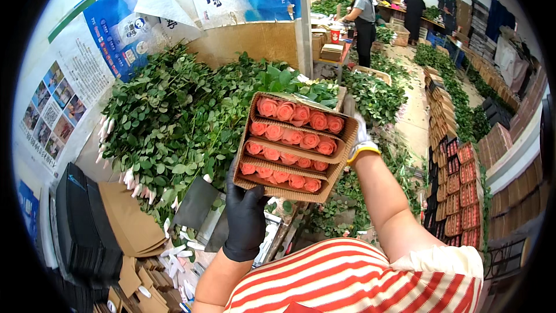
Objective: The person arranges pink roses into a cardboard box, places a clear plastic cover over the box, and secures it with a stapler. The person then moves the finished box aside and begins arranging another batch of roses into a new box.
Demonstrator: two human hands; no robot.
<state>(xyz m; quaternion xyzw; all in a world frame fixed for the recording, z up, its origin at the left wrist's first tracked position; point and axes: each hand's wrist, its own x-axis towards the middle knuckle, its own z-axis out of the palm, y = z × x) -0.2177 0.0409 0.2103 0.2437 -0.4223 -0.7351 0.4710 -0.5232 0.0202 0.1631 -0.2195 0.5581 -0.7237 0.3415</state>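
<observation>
A bundle of coral-pink roses [292,135] faces me, its blooms in several rows parted by corrugated cardboard strips inside a corrugated cardboard wrap [343,152]. My left hand [245,215], in a black glove, grips the lower left corner of the wrap, thumb on its front edge. On the right side, my right hand [362,141], in a white glove with a yellow cuff, is against the wrap; the bundle hides most of its fingers. Green leaves [282,79] show just behind the upper edge of the wrap. The stems are hidden.
Leafy rose stems [173,117] are heaped behind and left of the bundle. Black sheets [87,217] and brown cardboard [130,217] stand lower left. Wrapped rose bundles [460,191] line the right side. Cut foliage litters the floor [412,113]. Several people work at the back.
</observation>
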